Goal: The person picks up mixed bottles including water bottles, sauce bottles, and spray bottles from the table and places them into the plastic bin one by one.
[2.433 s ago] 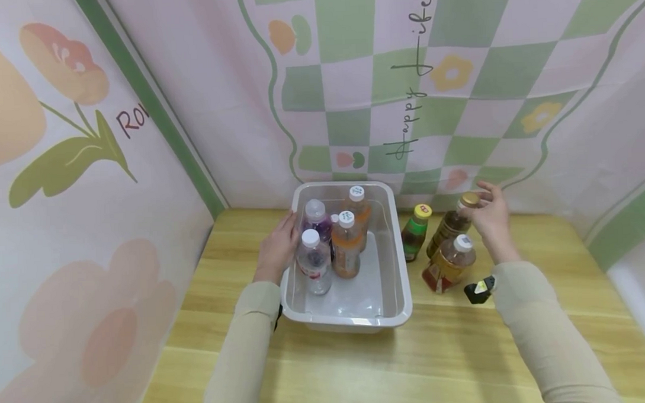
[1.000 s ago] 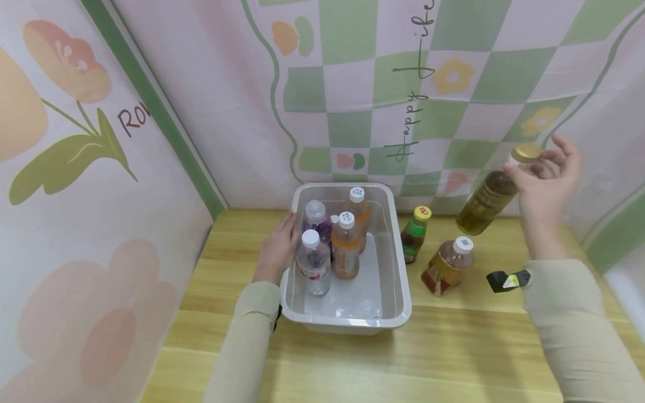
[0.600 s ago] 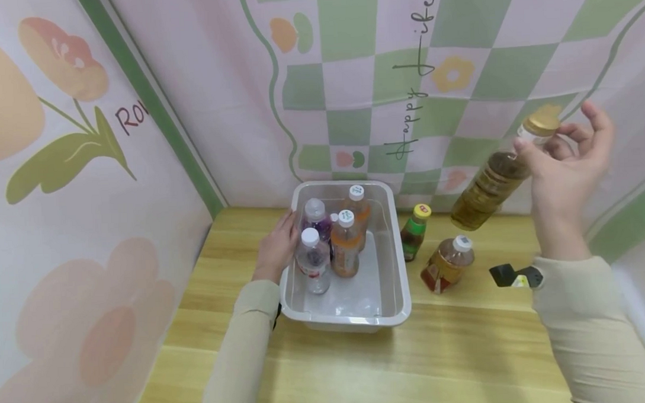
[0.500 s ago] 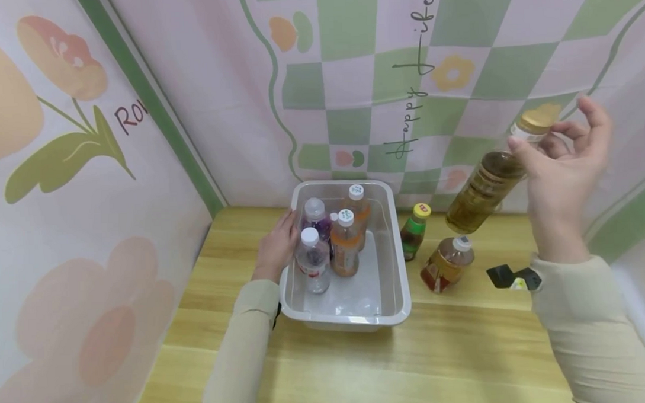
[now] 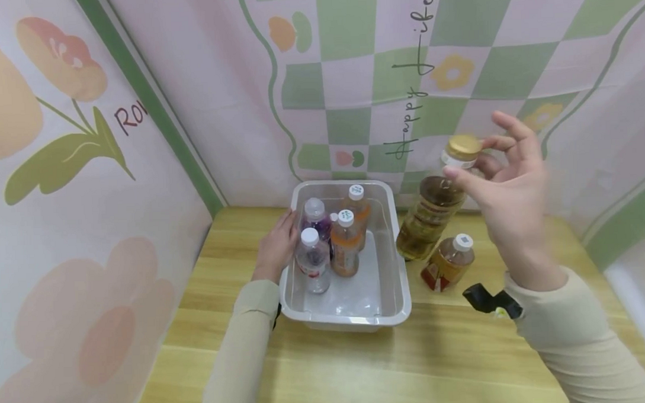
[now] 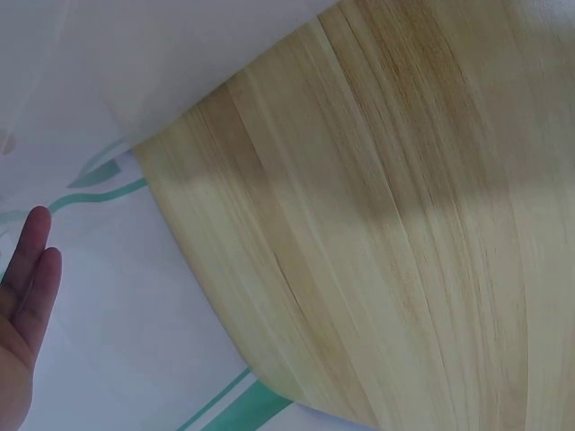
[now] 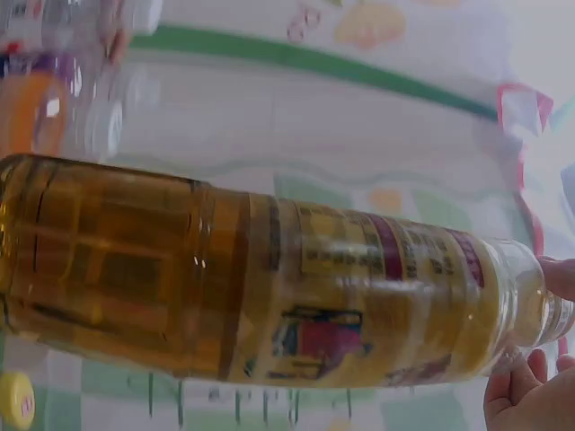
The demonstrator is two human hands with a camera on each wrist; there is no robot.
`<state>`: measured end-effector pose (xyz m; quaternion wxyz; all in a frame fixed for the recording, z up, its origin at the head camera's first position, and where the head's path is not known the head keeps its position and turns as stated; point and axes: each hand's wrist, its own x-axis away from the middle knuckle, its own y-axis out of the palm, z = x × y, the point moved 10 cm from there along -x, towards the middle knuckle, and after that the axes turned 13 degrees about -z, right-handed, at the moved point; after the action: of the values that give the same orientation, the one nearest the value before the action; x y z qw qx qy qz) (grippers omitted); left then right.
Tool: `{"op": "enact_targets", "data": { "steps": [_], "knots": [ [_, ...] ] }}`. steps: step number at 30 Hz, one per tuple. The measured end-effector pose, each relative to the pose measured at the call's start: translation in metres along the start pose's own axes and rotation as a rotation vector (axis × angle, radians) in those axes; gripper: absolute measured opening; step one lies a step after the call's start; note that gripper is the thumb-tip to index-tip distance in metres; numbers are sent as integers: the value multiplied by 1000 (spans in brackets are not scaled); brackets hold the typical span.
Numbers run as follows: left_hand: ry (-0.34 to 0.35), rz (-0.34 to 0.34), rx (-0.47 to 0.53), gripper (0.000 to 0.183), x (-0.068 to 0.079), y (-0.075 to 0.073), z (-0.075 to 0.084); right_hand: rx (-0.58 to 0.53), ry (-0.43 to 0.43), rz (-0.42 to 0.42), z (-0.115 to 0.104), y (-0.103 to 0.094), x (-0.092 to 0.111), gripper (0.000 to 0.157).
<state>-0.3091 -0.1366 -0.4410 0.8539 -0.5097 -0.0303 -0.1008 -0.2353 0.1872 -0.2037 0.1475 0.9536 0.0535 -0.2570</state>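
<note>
My right hand pinches the neck of a gold-capped bottle between thumb and fingers. Amber liquid fills the bottle's lower part, and it tilts in the air with its base by the tub's right rim. Its printed label shows close up in the right wrist view. My left hand rests with fairly straight fingers on the left rim of a light grey tub. Inside the tub stand a clear white-capped bottle, a purple bottle and two orange-banded bottles.
A white-capped bottle of reddish-brown drink stands on the wooden table, right of the tub. The yellow cap of a small bottle shows in the right wrist view; the held bottle hides it in the head view. A patterned cloth wall rises behind.
My right hand gripped the gold-capped bottle at its top, lifted it to the right, then brought it left toward the tub. My left hand has stayed on the rim.
</note>
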Motion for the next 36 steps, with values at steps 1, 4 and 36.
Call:
{"op": "enact_targets", "data": {
  "steps": [1,4,36],
  "knots": [
    [0,1,0,50,0,0,0,22,16,-33,2,7,2,75],
    [-2,-1,2,50,0,0,0,85,79,-122,12,24,6,74],
    [-6,-5,0,49,3,-1,0,722,380,-575,148,87,54,77]
  ]
}}
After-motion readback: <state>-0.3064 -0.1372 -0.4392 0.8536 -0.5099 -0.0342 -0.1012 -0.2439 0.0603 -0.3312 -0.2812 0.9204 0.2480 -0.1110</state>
